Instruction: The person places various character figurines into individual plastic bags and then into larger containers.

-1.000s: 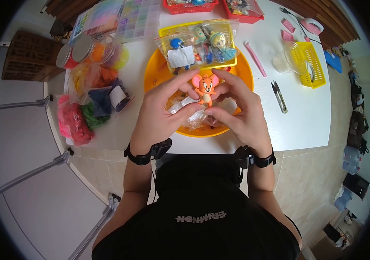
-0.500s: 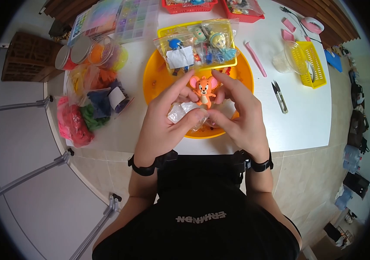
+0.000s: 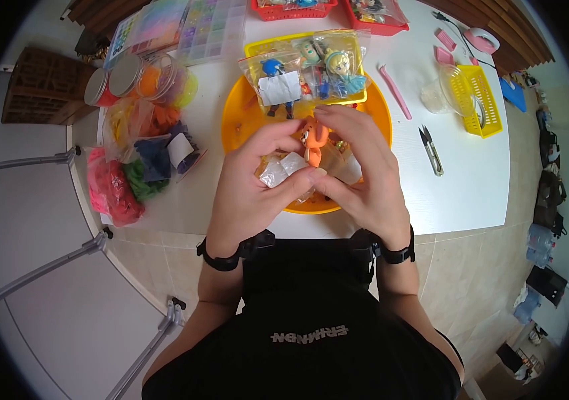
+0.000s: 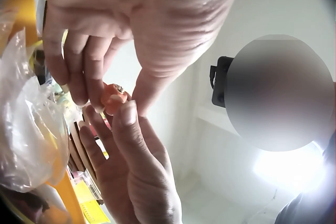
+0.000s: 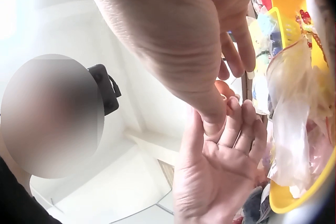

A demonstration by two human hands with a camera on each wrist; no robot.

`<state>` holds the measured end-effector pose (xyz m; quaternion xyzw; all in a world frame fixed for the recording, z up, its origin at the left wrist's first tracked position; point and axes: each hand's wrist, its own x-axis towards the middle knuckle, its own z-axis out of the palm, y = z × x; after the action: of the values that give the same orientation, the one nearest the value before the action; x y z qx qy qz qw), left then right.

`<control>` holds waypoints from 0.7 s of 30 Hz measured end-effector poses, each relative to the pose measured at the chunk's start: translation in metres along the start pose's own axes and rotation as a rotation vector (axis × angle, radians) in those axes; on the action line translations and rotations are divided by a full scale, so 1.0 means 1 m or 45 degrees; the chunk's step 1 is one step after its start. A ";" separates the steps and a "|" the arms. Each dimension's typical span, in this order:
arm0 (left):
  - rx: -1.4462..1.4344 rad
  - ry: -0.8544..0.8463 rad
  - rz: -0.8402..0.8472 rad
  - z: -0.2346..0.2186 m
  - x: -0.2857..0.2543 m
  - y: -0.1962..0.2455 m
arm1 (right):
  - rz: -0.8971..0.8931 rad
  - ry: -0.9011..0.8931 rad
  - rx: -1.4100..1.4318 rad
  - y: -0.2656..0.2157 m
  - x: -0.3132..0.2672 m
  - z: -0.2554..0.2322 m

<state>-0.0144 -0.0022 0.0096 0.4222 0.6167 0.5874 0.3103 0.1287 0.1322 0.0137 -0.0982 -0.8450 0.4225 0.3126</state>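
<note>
An orange mouse figurine [image 3: 314, 138] is held upright between both hands over a yellow round basin [image 3: 232, 120], its side turned to the head camera. My left hand [image 3: 248, 180] pinches it from the left, thumb low near the feet. My right hand [image 3: 372, 167] pinches it from the right, its fingers arching over the head and covering part of the ears. The thumb tips meet below the figurine. In the left wrist view only a small orange part of the figurine [image 4: 113, 99] shows among the fingertips. Crumpled clear plastic bags [image 3: 283, 168] lie in the basin beneath.
A yellow basket [image 3: 359, 97] with bagged figurines sits over the basin's far side. Snips [image 3: 431, 150], a pink tool [image 3: 395, 92] and another yellow basket [image 3: 484, 100] are at right. Bags of coloured material [image 3: 116, 187] and lidded jars [image 3: 124, 77] stand left.
The figurine has turned from facing the head camera to side-on, its face now toward the left. The right fingers have moved over its head. Both hands still hold it above the basin.
</note>
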 end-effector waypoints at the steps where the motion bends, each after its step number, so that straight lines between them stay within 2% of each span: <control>1: 0.010 -0.030 -0.034 0.000 0.000 0.004 | -0.025 -0.022 -0.022 0.001 0.001 0.000; 3: 0.029 -0.091 -0.099 0.000 -0.001 0.011 | -0.028 -0.059 -0.043 0.001 0.001 0.000; 8: -0.235 -0.026 -0.126 0.004 -0.005 -0.001 | 0.067 -0.051 0.002 -0.004 0.000 0.001; 11: -0.367 -0.052 -0.170 0.004 -0.005 0.001 | 0.201 -0.025 0.290 -0.006 0.001 0.000; 14: -0.498 -0.090 -0.206 0.004 -0.003 0.009 | 0.254 0.053 0.371 -0.001 -0.004 0.003; 21: -0.515 -0.130 -0.209 0.002 -0.003 0.010 | 0.219 -0.009 0.412 0.002 -0.006 -0.001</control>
<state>-0.0093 -0.0045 0.0192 0.3290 0.5022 0.6498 0.4662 0.1338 0.1316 0.0101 -0.1171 -0.7555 0.5787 0.2840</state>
